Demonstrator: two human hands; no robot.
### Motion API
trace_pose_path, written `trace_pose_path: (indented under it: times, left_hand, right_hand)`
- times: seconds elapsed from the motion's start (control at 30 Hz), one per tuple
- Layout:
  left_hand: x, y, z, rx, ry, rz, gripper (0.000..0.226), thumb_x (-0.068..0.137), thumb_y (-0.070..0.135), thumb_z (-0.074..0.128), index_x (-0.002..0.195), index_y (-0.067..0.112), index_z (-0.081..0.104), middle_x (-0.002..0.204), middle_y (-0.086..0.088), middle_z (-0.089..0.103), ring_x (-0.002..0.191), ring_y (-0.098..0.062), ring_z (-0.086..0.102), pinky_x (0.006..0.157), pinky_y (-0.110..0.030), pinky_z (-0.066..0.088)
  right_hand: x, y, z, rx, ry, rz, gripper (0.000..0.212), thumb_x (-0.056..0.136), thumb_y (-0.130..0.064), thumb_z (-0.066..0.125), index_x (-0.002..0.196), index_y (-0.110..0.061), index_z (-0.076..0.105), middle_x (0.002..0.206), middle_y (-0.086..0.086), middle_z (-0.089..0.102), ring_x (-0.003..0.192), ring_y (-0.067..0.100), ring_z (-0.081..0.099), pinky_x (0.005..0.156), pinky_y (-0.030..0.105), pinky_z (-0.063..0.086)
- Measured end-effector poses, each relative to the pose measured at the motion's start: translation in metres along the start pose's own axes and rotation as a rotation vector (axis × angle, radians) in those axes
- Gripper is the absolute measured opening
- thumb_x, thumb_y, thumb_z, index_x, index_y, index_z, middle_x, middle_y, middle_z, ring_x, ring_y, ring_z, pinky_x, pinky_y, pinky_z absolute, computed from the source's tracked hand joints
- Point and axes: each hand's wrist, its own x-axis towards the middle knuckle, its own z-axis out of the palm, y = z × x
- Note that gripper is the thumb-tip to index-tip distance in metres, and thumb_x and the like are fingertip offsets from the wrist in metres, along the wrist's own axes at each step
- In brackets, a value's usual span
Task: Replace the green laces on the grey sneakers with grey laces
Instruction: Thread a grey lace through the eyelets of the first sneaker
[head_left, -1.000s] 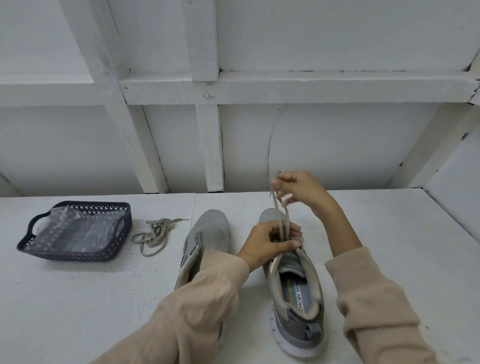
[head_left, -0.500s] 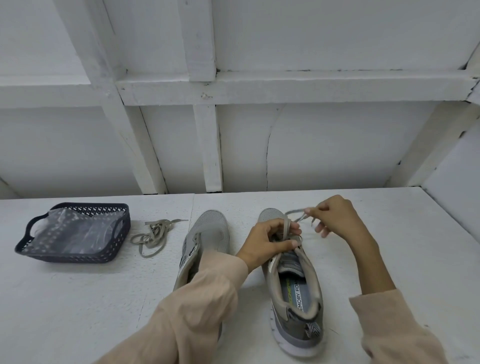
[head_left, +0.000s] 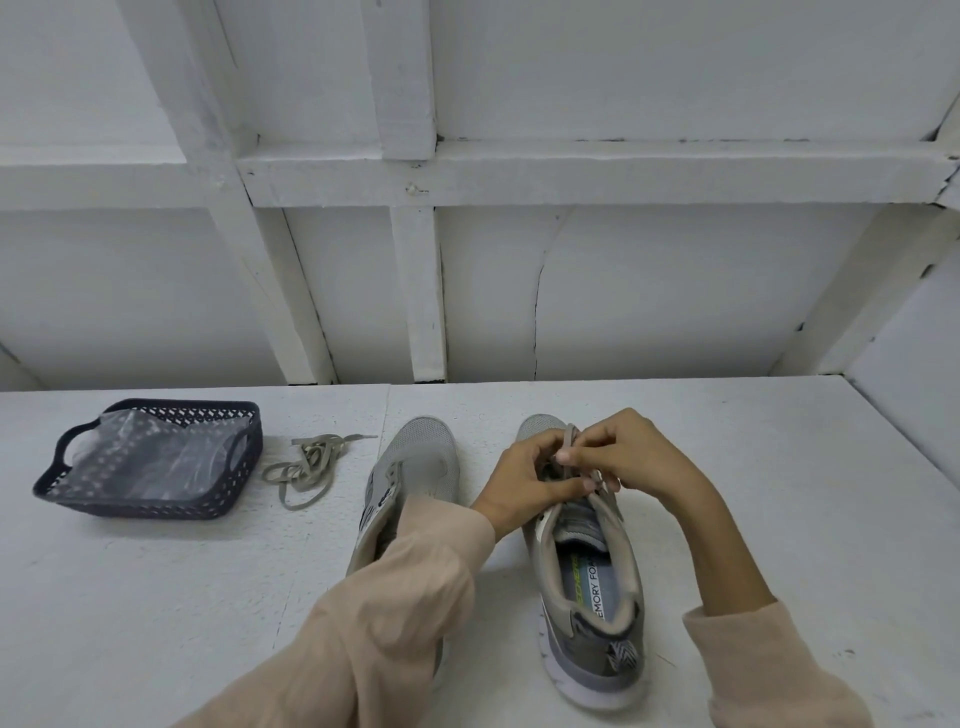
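We are gripping the sneaker (head_left: 589, 571) with our left hand (head_left: 522, 486) and pinching the lace (head_left: 570, 440) with our right hand (head_left: 641, 457), aiming to thread it flat, untwisted and snug.

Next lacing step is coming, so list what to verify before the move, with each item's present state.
1. Lace pinched: ok, right hand holds it.
2. Right sneaker steadied: ok, left hand grips it; sole on the table.
3. Lace through top eyelets: cannot tell, hands hide them.
4. Left sneaker laced: cannot tell, sleeve covers much of it.
5. Spare lace at hand: ok, loose beside the basket.
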Motion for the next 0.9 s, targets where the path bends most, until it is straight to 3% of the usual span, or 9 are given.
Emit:
trace_pose_path:
  times: [0.1, 0.2, 0.3, 0.37, 0.43, 0.5, 0.67, 0.77, 0.9]
  left_hand:
    - [0.001, 0.0, 0.0, 0.009, 0.003, -0.005, 0.04, 0.068, 0.027, 0.082, 0.104, 0.019, 0.065, 0.096, -0.013, 0.068, 0.095, -0.031, 0.065, 0.095, -0.055, 0.049]
    - [0.001, 0.0, 0.0, 0.015, -0.001, -0.008, 0.042, 0.066, 0.028, 0.082, 0.104, 0.024, 0.064, 0.095, -0.008, 0.067, 0.093, -0.022, 0.064, 0.094, -0.053, 0.049]
    - [0.002, 0.0, 0.0, 0.054, 0.006, -0.009, 0.035, 0.067, 0.028, 0.08, 0.098, 0.022, 0.065, 0.095, -0.02, 0.066, 0.09, -0.03, 0.063, 0.09, -0.059, 0.049]
    - [0.002, -0.001, 0.0, 0.073, 0.017, -0.006, 0.033, 0.068, 0.028, 0.08, 0.097, 0.024, 0.065, 0.096, -0.019, 0.067, 0.092, -0.036, 0.064, 0.089, -0.059, 0.049]
    - [0.002, 0.001, -0.001, 0.091, 0.01, -0.008, 0.029, 0.069, 0.03, 0.08, 0.094, 0.032, 0.066, 0.096, -0.011, 0.07, 0.095, -0.033, 0.066, 0.092, -0.054, 0.05]
    - [0.001, 0.003, -0.003, 0.104, -0.019, -0.007, 0.032, 0.071, 0.025, 0.081, 0.096, 0.039, 0.066, 0.095, 0.005, 0.071, 0.096, -0.018, 0.068, 0.096, -0.044, 0.051]
    - [0.001, -0.002, -0.006, 0.082, -0.019, -0.022, 0.047, 0.074, 0.025, 0.08, 0.117, 0.015, 0.065, 0.109, 0.002, 0.072, 0.104, -0.016, 0.067, 0.1, -0.038, 0.049]
    - [0.001, 0.0, -0.005, 0.1, -0.023, -0.037, 0.05, 0.071, 0.033, 0.08, 0.116, 0.015, 0.065, 0.102, 0.007, 0.071, 0.095, -0.01, 0.066, 0.096, -0.035, 0.051]
    - [0.001, -0.001, -0.006, 0.104, -0.015, -0.05, 0.053, 0.07, 0.036, 0.081, 0.117, 0.018, 0.064, 0.109, -0.002, 0.071, 0.103, -0.018, 0.067, 0.1, -0.041, 0.05]
  right_hand:
    - [0.001, 0.001, 0.003, 0.043, 0.034, -0.021, 0.012, 0.082, -0.019, 0.076, 0.073, -0.011, 0.075, 0.06, 0.01, 0.067, 0.045, 0.014, 0.05, 0.051, 0.025, 0.043]
    - [-0.003, -0.001, 0.0, 0.118, 0.015, -0.041, 0.016, 0.081, -0.014, 0.076, 0.069, -0.003, 0.072, 0.055, 0.011, 0.061, 0.046, 0.015, 0.048, 0.047, 0.017, 0.04]
    - [-0.005, -0.007, -0.002, 0.177, -0.039, -0.072, 0.019, 0.081, -0.008, 0.075, 0.066, 0.001, 0.068, 0.053, 0.0, 0.06, 0.051, 0.018, 0.047, 0.049, 0.016, 0.041]
    - [-0.004, -0.011, -0.002, 0.184, -0.047, -0.097, 0.021, 0.081, -0.007, 0.075, 0.063, -0.003, 0.066, 0.053, -0.004, 0.06, 0.052, 0.019, 0.048, 0.052, 0.019, 0.043]
    - [-0.003, -0.018, -0.002, 0.201, -0.036, -0.117, 0.023, 0.082, -0.008, 0.074, 0.061, -0.005, 0.063, 0.052, -0.001, 0.056, 0.049, 0.017, 0.046, 0.048, 0.015, 0.04]
    - [-0.002, -0.024, -0.006, 0.24, -0.016, -0.144, 0.022, 0.083, -0.007, 0.073, 0.064, -0.002, 0.063, 0.053, 0.003, 0.053, 0.047, 0.015, 0.044, 0.044, 0.014, 0.035]
    - [-0.001, -0.027, -0.016, 0.293, 0.0, -0.176, 0.021, 0.085, -0.007, 0.07, 0.075, 0.01, 0.064, 0.051, 0.005, 0.055, 0.047, 0.013, 0.045, 0.044, 0.017, 0.032]
    - [-0.002, -0.025, -0.013, 0.287, -0.021, -0.19, 0.018, 0.087, -0.011, 0.069, 0.074, 0.001, 0.066, 0.062, 0.013, 0.056, 0.053, 0.015, 0.048, 0.045, 0.02, 0.034]
    - [0.0, -0.024, -0.012, 0.328, -0.031, -0.217, 0.016, 0.087, -0.015, 0.07, 0.073, -0.008, 0.067, 0.069, 0.015, 0.057, 0.061, 0.018, 0.05, 0.046, 0.02, 0.036]
